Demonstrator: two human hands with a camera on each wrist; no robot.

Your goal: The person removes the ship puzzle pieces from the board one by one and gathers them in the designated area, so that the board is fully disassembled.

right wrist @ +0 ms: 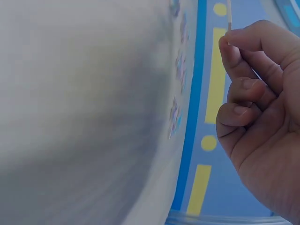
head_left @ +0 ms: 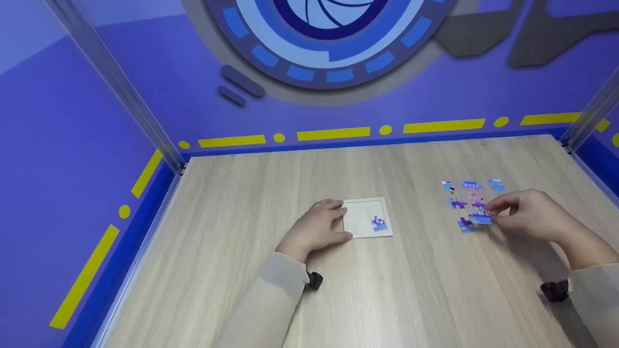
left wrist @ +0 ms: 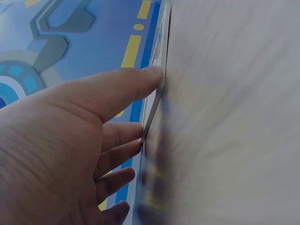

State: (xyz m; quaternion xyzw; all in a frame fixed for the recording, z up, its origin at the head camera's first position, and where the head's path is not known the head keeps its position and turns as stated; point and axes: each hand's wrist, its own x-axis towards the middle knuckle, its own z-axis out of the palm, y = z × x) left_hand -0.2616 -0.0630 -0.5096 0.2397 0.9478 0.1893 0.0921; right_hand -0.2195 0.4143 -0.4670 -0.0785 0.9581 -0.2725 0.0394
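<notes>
Table [head_left: 387, 290]: pale wood-grain top, walled by blue panels with yellow dashes and dots; no writing or brand readable anywhere.

Puzzle board [head_left: 367, 217]: pale square card lying flat near the table's middle, one purple-and-blue piece seated at its lower right corner. In the left wrist view only its thin edge shows, blurred.

Left hand [head_left: 316, 229]: rests at the board's left edge, fingers straight and relaxed, thumb and fingertips touching the edge, gripping nothing.

Right hand [head_left: 527, 215]: over the near side of the loose pieces, fingers curled, thumb and forefinger pinching a thin flat piece [head_left: 481, 218] (in the right wrist view it is seen edge-on, only a pale sliver above the fingertips, so its picture cannot be made out).

Loose pieces [head_left: 466, 193]: small blue and purple cluster on the table well right of the board, just beside the right hand; printed designs too small to read, possibly cartoon figures.
</notes>
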